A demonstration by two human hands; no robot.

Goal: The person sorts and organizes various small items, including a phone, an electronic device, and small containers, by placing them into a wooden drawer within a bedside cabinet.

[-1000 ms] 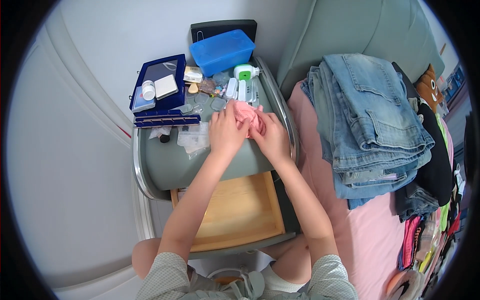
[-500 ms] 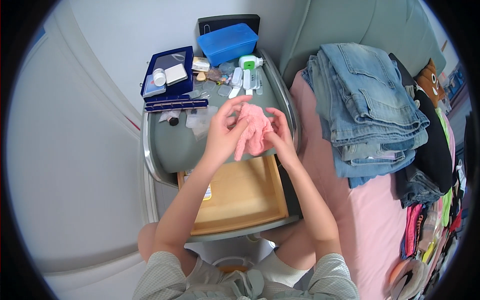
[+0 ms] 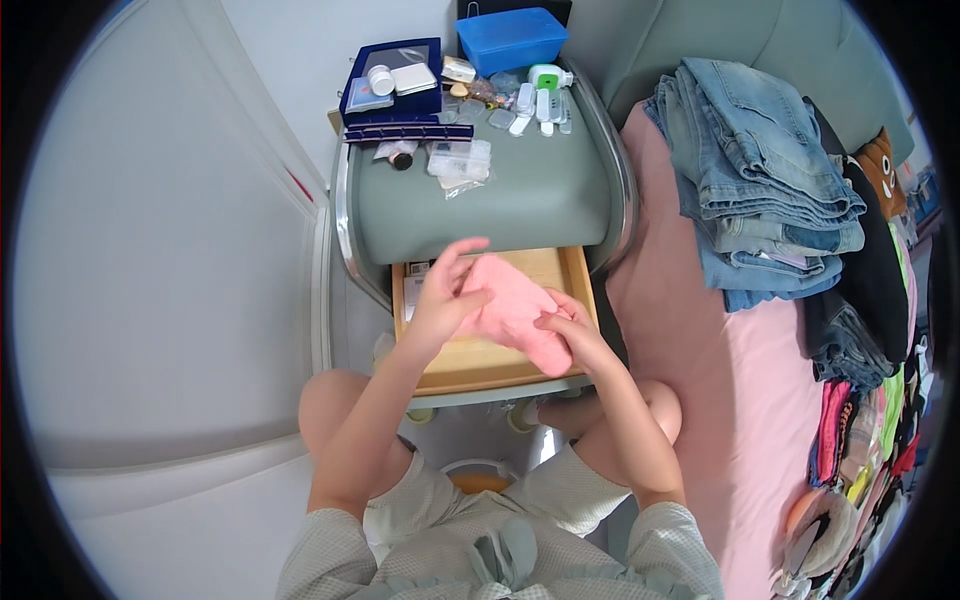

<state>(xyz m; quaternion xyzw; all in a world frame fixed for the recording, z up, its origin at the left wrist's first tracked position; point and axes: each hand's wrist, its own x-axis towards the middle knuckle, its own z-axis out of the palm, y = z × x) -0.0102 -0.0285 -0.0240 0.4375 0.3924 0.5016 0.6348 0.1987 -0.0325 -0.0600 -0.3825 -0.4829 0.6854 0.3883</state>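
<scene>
A soft pink cloth (image 3: 512, 312), somewhat blurred, is stretched between my two hands above the pulled-out wooden drawer (image 3: 470, 372). My left hand (image 3: 447, 295) pinches its upper left part between thumb and fingers, with one finger stretched out away from the cloth. At its lower right end, my right hand (image 3: 572, 328) grips it, thumb on top. Under the cloth, part of the drawer's bottom is hidden. A few small flat items show in the drawer's back left corner.
The grey-green nightstand (image 3: 480, 215) carries a blue plastic box (image 3: 512, 42), a dark blue case (image 3: 392, 80), a clear organizer (image 3: 460, 160) and several small containers. Folded jeans (image 3: 765, 160) are stacked on the pink bed (image 3: 680, 400) at right. A white door (image 3: 180, 250) stands at left.
The pink cloth has gone from a crumpled bunch to a flatter, longer shape, and sits lower, over the drawer. My view has shifted, so the nightstand appears higher and further right.
</scene>
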